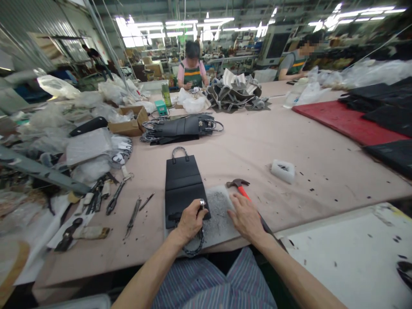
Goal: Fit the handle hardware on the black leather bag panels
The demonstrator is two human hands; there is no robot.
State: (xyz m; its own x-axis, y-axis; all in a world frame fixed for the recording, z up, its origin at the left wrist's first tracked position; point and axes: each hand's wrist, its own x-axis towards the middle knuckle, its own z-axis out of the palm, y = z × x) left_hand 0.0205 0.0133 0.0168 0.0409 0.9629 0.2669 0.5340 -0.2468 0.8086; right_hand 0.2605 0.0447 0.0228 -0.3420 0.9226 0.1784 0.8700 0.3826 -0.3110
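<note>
A black leather bag piece (182,182) with a braided handle at its far end lies flat in front of me, its near end on a scuffed white cutting pad (219,210). My left hand (189,221) is closed on a small metal punch (202,203) that stands on the near end of the leather. A second braided handle (195,248) curls under that hand. My right hand (246,216) lies flat with fingers apart on the pad's right edge, over the handle of a red claw hammer (238,185).
Pliers, scissors and awls (116,197) lie at the left near plastic bags and a cardboard box (130,124). A stack of black bag pieces (183,128) sits farther out, a white block (283,170) to the right. Two co-workers sit at the far end.
</note>
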